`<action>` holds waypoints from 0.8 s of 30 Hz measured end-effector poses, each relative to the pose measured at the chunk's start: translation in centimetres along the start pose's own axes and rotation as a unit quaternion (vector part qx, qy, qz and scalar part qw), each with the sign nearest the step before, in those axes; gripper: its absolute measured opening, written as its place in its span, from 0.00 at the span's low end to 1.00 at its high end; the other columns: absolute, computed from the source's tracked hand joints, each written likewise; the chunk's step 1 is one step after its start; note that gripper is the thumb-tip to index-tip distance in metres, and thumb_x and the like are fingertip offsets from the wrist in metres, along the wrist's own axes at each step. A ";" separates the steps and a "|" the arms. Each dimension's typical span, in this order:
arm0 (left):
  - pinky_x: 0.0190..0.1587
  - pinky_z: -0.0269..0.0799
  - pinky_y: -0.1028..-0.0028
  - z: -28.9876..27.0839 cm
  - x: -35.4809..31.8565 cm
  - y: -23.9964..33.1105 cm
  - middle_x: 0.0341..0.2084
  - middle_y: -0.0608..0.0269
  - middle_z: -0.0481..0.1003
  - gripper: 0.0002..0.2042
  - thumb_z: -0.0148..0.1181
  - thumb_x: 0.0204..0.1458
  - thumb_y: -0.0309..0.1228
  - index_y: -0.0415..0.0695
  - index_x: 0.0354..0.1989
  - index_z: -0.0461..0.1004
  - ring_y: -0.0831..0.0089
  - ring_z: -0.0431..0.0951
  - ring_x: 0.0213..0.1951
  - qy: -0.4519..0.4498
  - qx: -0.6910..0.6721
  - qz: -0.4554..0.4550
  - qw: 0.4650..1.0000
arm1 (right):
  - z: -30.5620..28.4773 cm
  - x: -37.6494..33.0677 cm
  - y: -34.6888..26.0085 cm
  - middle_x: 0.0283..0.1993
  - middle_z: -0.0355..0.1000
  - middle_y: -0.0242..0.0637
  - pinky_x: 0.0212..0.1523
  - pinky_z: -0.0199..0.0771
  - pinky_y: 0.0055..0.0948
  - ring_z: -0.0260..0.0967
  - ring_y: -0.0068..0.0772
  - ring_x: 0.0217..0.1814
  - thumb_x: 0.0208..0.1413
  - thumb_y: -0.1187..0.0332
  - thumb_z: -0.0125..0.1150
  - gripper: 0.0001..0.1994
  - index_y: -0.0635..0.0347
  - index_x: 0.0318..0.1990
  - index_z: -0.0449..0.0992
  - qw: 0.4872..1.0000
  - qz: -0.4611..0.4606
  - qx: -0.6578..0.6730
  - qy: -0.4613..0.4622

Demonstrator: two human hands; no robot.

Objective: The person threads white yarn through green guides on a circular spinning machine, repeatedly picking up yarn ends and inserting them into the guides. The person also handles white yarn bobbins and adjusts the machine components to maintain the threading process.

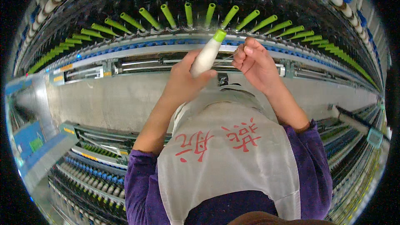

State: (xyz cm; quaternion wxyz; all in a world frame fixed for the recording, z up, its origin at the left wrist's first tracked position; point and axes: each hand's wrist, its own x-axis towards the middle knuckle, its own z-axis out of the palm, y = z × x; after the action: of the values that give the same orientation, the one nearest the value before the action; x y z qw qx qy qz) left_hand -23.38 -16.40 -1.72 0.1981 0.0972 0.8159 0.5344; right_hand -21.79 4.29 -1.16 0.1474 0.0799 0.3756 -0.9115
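**Firm on one side, light on the other**

The white-wound bobbin (pixel 205 59) is in the air, tilted with its green tip (pixel 219 36) up and away, in front of the near edge of the machine frame (pixel 137 46). The left hand (pixel 187 77) grips it around the lower part, fingers closed—a sound hold, best steady without squeezing the windings. Fine thread (pixel 234 54) seems to run toward the right hand (pixel 257 64), whose fingers are drawn together, apparently pinching it; the contact is too small to be sure. A light, even pull would suit it—a jerk could snap or tangle the strand. Beyond, green tubes (pixel 188 14) stand in a row along the frame's far side; sleeves and thread are best held clear of them.
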 end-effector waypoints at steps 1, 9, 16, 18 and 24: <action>0.40 0.68 0.74 -0.5 0.4 -0.2 0.34 0.58 0.73 0.25 0.67 0.41 0.35 0.41 0.48 0.65 0.73 0.72 0.35 -0.010 -0.002 0.016 1.000 | 0.2 -0.3 0.3 0.28 0.64 0.25 0.36 0.64 0.24 0.60 0.20 0.33 0.53 0.68 0.54 0.05 0.50 0.32 0.64 1.000 -0.009 0.026 0.008; 0.41 0.68 0.72 -2.2 2.4 0.0 0.37 0.55 0.73 0.28 0.68 0.39 0.38 0.41 0.49 0.65 0.68 0.73 0.37 -0.112 0.046 0.098 0.988 | 1.1 -2.1 1.6 0.27 0.61 0.24 0.33 0.62 0.19 0.59 0.18 0.29 0.52 0.67 0.59 0.13 0.56 0.43 0.67 0.988 -0.088 -0.057 0.109; 0.41 0.68 0.72 -2.3 2.7 1.2 0.38 0.56 0.73 0.29 0.68 0.40 0.37 0.42 0.51 0.65 0.68 0.73 0.37 -0.168 0.077 0.086 0.979 | 1.5 -1.0 3.2 0.32 0.66 0.23 0.36 0.62 0.16 0.61 0.13 0.34 0.49 0.67 0.63 0.12 0.57 0.40 0.70 0.961 -0.086 -0.232 0.122; 0.41 0.68 0.72 -2.5 2.9 1.1 0.38 0.56 0.73 0.29 0.68 0.39 0.37 0.42 0.51 0.65 0.69 0.73 0.37 -0.158 0.066 0.097 0.980 | 1.2 -0.9 3.0 0.32 0.66 0.23 0.36 0.61 0.17 0.60 0.13 0.35 0.51 0.67 0.61 0.08 0.57 0.36 0.70 0.955 -0.071 -0.259 0.128; 0.40 0.68 0.72 -2.7 3.3 0.0 0.36 0.56 0.74 0.26 0.66 0.40 0.36 0.43 0.49 0.66 0.67 0.74 0.36 -0.144 0.019 0.068 0.987 | 0.3 -0.6 2.1 0.31 0.66 0.27 0.34 0.61 0.19 0.61 0.18 0.32 0.54 0.65 0.58 0.07 0.56 0.32 0.68 0.981 -0.083 -0.143 0.097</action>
State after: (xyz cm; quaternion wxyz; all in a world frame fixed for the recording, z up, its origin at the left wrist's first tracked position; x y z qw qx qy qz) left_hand -27.50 -17.46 -1.46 0.2745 0.2322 0.7804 0.5116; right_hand -20.51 2.81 -2.19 0.0440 0.1150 0.5198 -0.8453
